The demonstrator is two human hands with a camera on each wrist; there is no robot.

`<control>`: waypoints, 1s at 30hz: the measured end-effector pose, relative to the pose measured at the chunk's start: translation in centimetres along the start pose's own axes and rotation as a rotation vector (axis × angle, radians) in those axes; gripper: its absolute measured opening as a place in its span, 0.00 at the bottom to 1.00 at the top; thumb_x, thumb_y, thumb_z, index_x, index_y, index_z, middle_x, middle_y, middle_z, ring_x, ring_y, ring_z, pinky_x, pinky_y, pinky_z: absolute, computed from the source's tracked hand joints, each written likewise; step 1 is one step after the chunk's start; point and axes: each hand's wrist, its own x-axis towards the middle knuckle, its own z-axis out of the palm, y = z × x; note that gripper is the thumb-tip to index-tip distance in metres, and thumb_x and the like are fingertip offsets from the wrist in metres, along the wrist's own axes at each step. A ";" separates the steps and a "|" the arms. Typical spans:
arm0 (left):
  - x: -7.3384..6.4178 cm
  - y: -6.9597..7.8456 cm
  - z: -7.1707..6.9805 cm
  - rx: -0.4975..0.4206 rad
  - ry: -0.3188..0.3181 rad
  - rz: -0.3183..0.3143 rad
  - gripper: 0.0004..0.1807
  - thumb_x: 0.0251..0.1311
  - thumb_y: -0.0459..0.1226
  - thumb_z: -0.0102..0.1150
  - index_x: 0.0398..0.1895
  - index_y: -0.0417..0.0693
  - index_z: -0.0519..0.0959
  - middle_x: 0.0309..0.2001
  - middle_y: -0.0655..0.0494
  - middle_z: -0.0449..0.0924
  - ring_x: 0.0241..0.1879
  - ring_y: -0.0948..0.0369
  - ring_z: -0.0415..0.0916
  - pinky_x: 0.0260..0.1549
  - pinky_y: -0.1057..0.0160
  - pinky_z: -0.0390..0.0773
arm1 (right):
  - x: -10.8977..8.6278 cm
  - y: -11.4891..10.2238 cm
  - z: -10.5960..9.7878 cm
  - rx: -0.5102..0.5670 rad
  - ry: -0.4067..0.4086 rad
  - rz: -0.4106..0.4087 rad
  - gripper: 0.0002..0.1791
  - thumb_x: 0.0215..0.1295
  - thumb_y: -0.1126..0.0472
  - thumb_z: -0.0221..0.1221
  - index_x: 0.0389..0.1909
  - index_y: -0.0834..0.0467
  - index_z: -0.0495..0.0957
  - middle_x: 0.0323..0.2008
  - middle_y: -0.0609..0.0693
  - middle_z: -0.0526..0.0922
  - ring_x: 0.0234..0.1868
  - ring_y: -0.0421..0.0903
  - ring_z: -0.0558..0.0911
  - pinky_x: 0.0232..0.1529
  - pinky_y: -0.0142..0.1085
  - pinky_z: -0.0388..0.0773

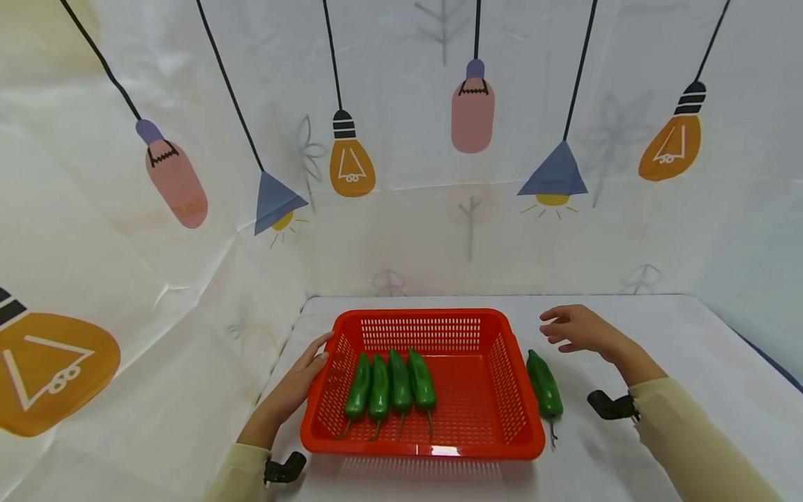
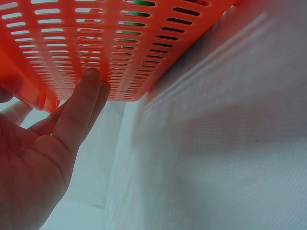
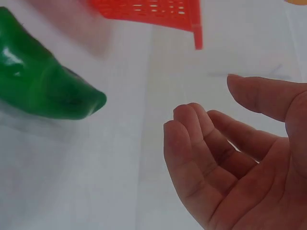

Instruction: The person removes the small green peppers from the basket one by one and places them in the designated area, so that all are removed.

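A red plastic basket [image 1: 464,376] with slotted walls sits on the white table. Several green chili peppers [image 1: 400,382] lie side by side in its left half, stems toward the near side. My left hand [image 1: 295,383] holds the basket's left rim; in the left wrist view its fingers [image 2: 79,112] lie against the outer slotted wall below the rim. Another green chili pepper [image 1: 544,385] rests on the table along the basket's right side, stem toward me. Above and right of this pepper's tip hovers my right hand [image 1: 583,329], fingers loosely bent and apart from the thumb, holding nothing.
White table surface [image 1: 627,460] extends around the basket. A pale cloth backdrop [image 1: 401,237] printed with hanging lamps stands behind the table and along its left side. A black wrist mount [image 1: 611,405] sits on the right arm, and a similar mount [image 1: 285,467] on the left.
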 end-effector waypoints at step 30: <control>0.3 -0.4 0.0 -0.004 0.005 -0.019 0.29 0.82 0.49 0.37 0.81 0.60 0.50 0.72 0.38 0.62 0.58 0.48 0.75 0.51 0.58 0.78 | 0.8 -5.6 1.9 -0.030 0.006 -0.161 0.27 0.74 0.59 0.59 0.64 0.75 0.68 0.53 0.70 0.81 0.46 0.57 0.85 0.43 0.49 0.84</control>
